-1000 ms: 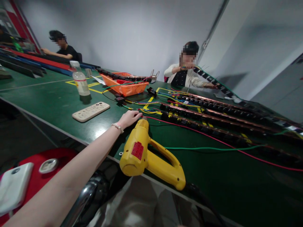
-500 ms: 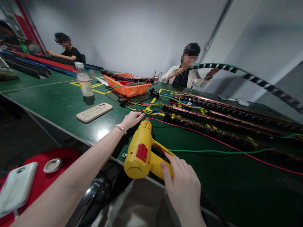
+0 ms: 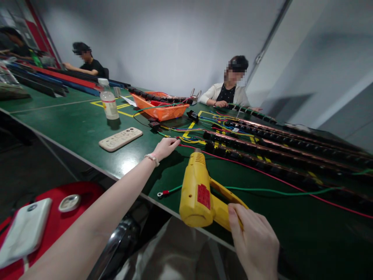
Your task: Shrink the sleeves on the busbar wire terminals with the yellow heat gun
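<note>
Because the heat gun [image 3: 196, 194] sits at the near edge of the table [image 3: 78, 128], with its rear end reaching over that edge, a loose hold could let it tip or drop; the right hand [image 3: 256, 237] is curled partly closed around the lower part of its handle, which leaves the heavy body out in front and apt to swing. The nozzle points forward and lies near the left hand [image 3: 166, 148], whose fingertips are pinched nearly shut on the end of the red wire [image 3: 189, 146]; whether the gun is on or hot cannot be told, but if it were, a small turn leftward could burn those fingers or scorch the coloured leads [image 3: 194, 140] just beyond.

The green wire [image 3: 175, 189] passes behind the gun body, its ring terminal [image 3: 160, 195] lying close to the table's edge; dragging the gun sideways could snag that wire and pull the terminal off. The red wire runs right, beside the dark wire bundles [image 3: 279, 169], and crosses the green one; a tug could slip it from the pinch or tangle the two, since the fingers hide just how firmly its end is held.
</note>
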The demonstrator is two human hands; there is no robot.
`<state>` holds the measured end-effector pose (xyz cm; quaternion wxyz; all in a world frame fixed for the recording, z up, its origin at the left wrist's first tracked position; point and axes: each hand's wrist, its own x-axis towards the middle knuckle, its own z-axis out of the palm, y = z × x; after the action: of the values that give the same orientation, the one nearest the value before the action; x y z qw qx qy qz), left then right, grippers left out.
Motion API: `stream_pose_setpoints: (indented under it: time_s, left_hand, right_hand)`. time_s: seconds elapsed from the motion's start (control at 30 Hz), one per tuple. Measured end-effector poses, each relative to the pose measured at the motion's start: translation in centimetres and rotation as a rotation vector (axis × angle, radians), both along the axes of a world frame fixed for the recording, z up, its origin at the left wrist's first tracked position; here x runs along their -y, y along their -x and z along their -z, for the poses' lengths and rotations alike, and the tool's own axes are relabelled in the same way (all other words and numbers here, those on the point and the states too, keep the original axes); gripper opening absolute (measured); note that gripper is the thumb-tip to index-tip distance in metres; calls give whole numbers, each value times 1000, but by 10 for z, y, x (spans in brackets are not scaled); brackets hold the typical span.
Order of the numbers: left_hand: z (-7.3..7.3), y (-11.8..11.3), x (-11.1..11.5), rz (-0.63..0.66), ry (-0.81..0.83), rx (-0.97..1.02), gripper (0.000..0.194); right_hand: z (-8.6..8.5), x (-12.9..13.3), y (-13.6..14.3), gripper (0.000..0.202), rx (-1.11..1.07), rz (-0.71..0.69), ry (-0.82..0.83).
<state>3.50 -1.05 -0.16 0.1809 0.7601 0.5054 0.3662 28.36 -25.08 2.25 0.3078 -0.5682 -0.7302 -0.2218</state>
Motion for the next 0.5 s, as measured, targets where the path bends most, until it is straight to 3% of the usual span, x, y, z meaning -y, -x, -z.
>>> stream_pose_setpoints:
  time_s: [0.27, 0.5]
  left_hand:
    - [-2, 0, 0, 29, 20, 134, 48]
    - [0, -1, -4, -20, 51, 125, 51]
  right_hand:
    - [2, 16, -48, 38, 171, 173, 4]
    - [-5, 25, -28, 51, 245, 265, 87]
